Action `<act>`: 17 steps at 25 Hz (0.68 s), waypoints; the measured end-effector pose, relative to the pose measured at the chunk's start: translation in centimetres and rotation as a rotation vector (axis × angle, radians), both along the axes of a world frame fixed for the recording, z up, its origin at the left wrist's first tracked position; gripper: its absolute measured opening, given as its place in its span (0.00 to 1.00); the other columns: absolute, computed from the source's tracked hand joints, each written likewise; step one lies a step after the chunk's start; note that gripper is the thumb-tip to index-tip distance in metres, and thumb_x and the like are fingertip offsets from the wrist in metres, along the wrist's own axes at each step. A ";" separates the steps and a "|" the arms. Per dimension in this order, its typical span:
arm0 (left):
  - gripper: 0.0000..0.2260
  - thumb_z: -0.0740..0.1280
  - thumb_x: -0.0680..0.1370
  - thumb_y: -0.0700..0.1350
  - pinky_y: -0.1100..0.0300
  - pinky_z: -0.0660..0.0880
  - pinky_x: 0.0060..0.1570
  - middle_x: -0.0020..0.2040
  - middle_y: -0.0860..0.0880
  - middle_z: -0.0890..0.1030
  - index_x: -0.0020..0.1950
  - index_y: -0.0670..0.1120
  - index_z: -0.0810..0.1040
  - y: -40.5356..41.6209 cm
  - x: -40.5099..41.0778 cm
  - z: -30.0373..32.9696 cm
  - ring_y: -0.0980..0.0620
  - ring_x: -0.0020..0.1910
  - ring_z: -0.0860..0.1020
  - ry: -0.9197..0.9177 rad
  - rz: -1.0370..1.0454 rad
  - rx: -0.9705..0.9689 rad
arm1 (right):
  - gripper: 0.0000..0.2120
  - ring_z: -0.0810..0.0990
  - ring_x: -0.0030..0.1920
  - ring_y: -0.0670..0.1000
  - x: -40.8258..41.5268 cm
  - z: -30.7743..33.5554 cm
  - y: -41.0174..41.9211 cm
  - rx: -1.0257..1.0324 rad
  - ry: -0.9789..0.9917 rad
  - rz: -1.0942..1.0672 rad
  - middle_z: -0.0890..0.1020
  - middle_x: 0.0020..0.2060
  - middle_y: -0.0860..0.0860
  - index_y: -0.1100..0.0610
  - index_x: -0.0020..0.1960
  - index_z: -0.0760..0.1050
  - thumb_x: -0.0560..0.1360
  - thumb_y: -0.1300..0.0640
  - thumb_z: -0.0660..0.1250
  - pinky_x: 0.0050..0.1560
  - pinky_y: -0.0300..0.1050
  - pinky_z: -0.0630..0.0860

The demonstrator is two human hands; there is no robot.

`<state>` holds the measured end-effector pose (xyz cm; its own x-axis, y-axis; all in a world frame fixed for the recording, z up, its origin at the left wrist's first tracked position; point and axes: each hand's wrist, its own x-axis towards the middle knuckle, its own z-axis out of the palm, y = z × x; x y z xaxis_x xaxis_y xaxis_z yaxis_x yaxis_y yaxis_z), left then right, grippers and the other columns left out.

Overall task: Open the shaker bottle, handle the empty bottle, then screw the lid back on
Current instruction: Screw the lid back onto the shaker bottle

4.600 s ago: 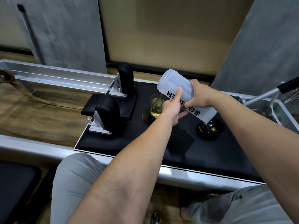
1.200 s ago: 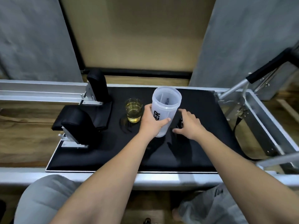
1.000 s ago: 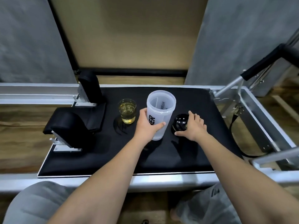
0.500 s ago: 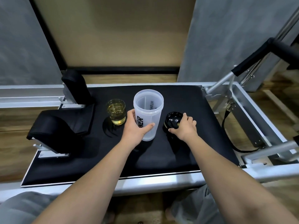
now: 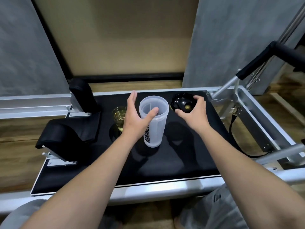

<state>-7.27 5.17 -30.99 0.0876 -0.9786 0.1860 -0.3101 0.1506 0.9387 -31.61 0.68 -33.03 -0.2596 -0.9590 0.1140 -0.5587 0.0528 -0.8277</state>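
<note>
A person seated at a black padded platform works with an open shaker bottle, seen from a head-worn camera looking down over both forearms. The translucent bottle stands upright and lidless on the pad, black lettering running up its side, directly between the two hands. The left hand is spread open just to the bottle's left, fingers extended and apart; its thumb crosses in front of the bottle's rim, though whether it touches the plastic cannot be told. The right hand is curled around the near edge of the black lid, gripping it with thumb and fingertips. The lid sits at the far side of that hand, tilted so its hollow underside faces the camera, and lies just to the right of the bottle's mouth, apart from it. Whether the lid is lifted clear of the pad or resting on it cannot be told. Beyond the left hand, partly hidden by its palm, a small glass holding yellowish liquid stands on the pad. Farther to the left of that hand are two black padded rests on metal brackets. To the right of the right hand, a metal frame with a black-gripped bar runs along the platform's edge
</note>
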 end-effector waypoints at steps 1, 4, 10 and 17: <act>0.49 0.71 0.69 0.72 0.59 0.60 0.77 0.83 0.58 0.62 0.83 0.56 0.56 -0.5 0.0 1.8 0.62 0.81 0.60 -0.045 0.013 -0.069 | 0.43 0.70 0.62 0.47 0.2 1.9 -0.2 -0.063 -0.012 0.009 0.66 0.65 0.47 0.51 0.71 0.61 0.65 0.42 0.80 0.58 0.39 0.67; 0.38 0.72 0.73 0.64 0.56 0.63 0.78 0.82 0.54 0.66 0.80 0.52 0.68 -2.0 -0.4 7.7 0.58 0.80 0.63 -0.163 -0.018 -0.229 | 0.42 0.67 0.56 0.38 1.5 7.6 -0.4 -0.247 -0.006 0.073 0.66 0.65 0.46 0.51 0.70 0.62 0.64 0.41 0.79 0.51 0.23 0.63; 0.46 0.79 0.70 0.59 0.52 0.62 0.79 0.82 0.48 0.65 0.82 0.45 0.62 -3.3 -3.6 15.2 0.51 0.80 0.64 -0.240 -0.108 -0.118 | 0.46 0.70 0.69 0.51 4.9 13.6 0.7 -0.431 0.064 0.284 0.67 0.71 0.51 0.50 0.75 0.57 0.64 0.46 0.79 0.65 0.42 0.69; 0.53 0.80 0.60 0.64 0.60 0.75 0.58 0.65 0.54 0.75 0.79 0.49 0.63 -3.4 -2.8 15.9 0.56 0.64 0.78 -0.004 -0.130 0.052 | 0.48 0.69 0.71 0.53 5.6 13.8 2.3 -0.510 -0.045 0.335 0.68 0.69 0.44 0.43 0.76 0.56 0.65 0.46 0.80 0.69 0.50 0.70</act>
